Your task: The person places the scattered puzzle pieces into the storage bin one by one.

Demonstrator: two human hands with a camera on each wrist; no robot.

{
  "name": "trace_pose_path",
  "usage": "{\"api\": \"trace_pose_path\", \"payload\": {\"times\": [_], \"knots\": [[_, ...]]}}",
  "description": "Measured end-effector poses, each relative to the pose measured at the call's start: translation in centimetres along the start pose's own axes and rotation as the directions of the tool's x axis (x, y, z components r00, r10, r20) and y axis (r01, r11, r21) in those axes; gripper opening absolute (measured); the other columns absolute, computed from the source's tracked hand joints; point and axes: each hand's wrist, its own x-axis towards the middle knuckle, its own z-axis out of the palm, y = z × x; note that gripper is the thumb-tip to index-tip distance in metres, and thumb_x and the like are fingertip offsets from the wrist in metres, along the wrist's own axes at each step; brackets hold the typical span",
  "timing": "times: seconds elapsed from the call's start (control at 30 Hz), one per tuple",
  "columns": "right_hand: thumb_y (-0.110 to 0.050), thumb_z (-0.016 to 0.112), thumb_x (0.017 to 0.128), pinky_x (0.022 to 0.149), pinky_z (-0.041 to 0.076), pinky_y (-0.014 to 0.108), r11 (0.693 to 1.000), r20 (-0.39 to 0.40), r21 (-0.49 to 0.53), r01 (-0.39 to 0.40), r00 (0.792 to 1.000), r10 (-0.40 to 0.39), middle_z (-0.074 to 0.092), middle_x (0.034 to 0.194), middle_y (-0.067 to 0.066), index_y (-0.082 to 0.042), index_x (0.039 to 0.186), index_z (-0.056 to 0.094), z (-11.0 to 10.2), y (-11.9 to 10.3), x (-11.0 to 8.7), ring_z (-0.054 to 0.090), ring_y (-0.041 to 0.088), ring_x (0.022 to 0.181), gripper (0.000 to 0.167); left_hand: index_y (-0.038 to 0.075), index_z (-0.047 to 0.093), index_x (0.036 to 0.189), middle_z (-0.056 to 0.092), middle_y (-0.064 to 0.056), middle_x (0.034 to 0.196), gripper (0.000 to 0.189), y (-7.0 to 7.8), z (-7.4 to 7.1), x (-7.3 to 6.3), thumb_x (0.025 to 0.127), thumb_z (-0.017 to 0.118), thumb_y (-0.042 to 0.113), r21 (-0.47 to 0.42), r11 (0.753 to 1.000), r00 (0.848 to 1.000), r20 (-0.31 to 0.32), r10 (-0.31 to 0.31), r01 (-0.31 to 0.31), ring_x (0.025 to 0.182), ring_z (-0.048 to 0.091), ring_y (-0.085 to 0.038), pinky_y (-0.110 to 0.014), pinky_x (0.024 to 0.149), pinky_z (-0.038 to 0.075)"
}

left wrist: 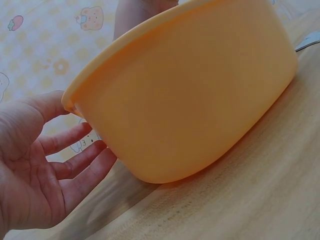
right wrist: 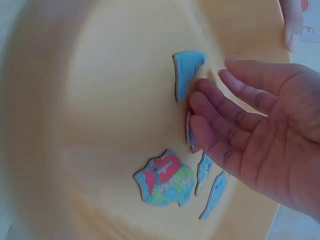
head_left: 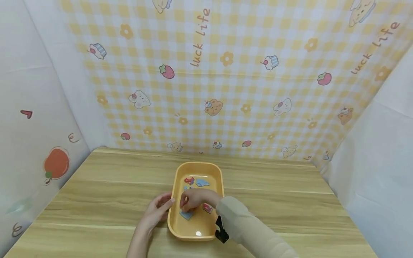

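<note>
A yellow plastic tub [head_left: 195, 234] stands on the table with several flat puzzle pieces lying in it. My left hand [head_left: 154, 212] holds its left side, thumb at the rim and fingers against the outer wall. My right hand [head_left: 195, 199] is inside the tub, fingers loosely bent and pointing down. Its fingertips are right beside a blue puzzle piece [right wrist: 187, 74]. Partly hidden behind those fingers lies a darker piece [right wrist: 192, 135]. A pink, green and blue piece [right wrist: 165, 179] and two narrow light blue pieces [right wrist: 214, 195] lie nearby.
The wood-grain table [head_left: 277, 200] extends on both sides of the tub. Behind it hangs a yellow checked cloth [head_left: 226, 89], with white sheets [head_left: 377, 150] at the sides. A black buckle [head_left: 221, 231] hangs from the right sleeve beside the tub's rim.
</note>
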Motion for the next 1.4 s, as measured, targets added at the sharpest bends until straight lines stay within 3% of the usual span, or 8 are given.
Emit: {"api": "trace_pose_path", "payload": {"times": [0.27, 0.57, 0.73, 0.93, 1.17, 1.4], "knots": [[-0.016, 0.059, 0.088, 0.059, 0.047, 0.024, 0.996, -0.048, 0.071, 0.048, 0.998, -0.045, 0.061, 0.079, 0.003, -0.008, 0.093, 0.059, -1.1, 1.6, -1.2, 0.056, 0.015, 0.070, 0.010, 0.000, 0.047, 0.127, 0.051, -0.021, 0.125, 0.047, -0.1, 0.1, -0.1, 0.087, 0.059, 0.022, 0.013, 1.000, 1.000, -0.001, -0.003, 0.003, 0.091, 0.060, -0.017, -0.035, 0.076, 0.056], [-0.013, 0.055, 0.090, 0.056, 0.048, 0.026, 0.987, -0.130, 0.109, 0.122, 0.986, -0.108, 0.065, 0.089, 0.018, -0.002, 0.098, 0.058, -3.3, 3.4, -3.5, 0.060, 0.025, 0.075, 0.014, -0.003, 0.044, 0.129, 0.049, -0.024, 0.124, 0.050, -0.3, 0.0, 0.1, 0.088, 0.059, 0.022, 0.015, 1.000, 1.000, -0.007, 0.003, -0.003, 0.087, 0.061, -0.015, -0.034, 0.073, 0.056], [-0.013, 0.055, 0.090, 0.058, 0.051, 0.025, 0.985, -0.179, 0.121, 0.121, 0.979, -0.098, 0.064, 0.089, 0.020, -0.001, 0.098, 0.057, -4.2, 4.2, -4.7, 0.061, 0.028, 0.075, 0.015, -0.003, 0.045, 0.128, 0.050, -0.023, 0.124, 0.050, -0.3, 0.1, 0.1, 0.088, 0.059, 0.022, 0.011, 1.000, 1.000, -0.016, 0.000, 0.000, 0.086, 0.061, -0.015, -0.034, 0.073, 0.056], [-0.014, 0.054, 0.091, 0.060, 0.050, 0.025, 0.979, -0.229, 0.145, 0.145, 0.967, -0.110, 0.060, 0.086, 0.013, 0.000, 0.100, 0.057, -5.2, 4.8, -6.0, 0.056, 0.018, 0.074, 0.017, -0.003, 0.045, 0.128, 0.050, -0.023, 0.124, 0.049, -0.2, 0.1, 0.0, 0.088, 0.059, 0.022, 0.009, 1.000, 1.000, -0.021, -0.005, 0.005, 0.087, 0.060, -0.015, -0.033, 0.073, 0.056], [-0.017, 0.051, 0.092, 0.066, 0.052, 0.034, 0.972, -0.295, 0.198, 0.126, 0.953, -0.064, 0.060, 0.090, 0.013, 0.003, 0.113, 0.049, -6.0, 6.3, -7.6, 0.057, 0.018, 0.076, 0.029, -0.002, 0.046, 0.128, 0.050, -0.023, 0.125, 0.050, -0.2, 0.1, 0.0, 0.088, 0.059, 0.024, 0.023, 1.000, 1.000, -0.023, -0.007, 0.008, 0.088, 0.060, -0.014, -0.031, 0.073, 0.056], [-0.015, 0.051, 0.092, 0.059, 0.051, 0.028, 0.964, -0.337, 0.247, 0.101, 0.941, -0.012, 0.060, 0.081, 0.018, 0.005, 0.111, 0.049, -5.7, 8.8, -8.8, 0.057, 0.020, 0.071, 0.028, 0.000, 0.046, 0.129, 0.050, -0.022, 0.127, 0.049, 0.0, 0.2, -0.1, 0.088, 0.059, 0.024, 0.037, 0.999, 1.000, -0.023, -0.021, 0.021, 0.090, 0.059, -0.016, -0.032, 0.075, 0.055]]}}
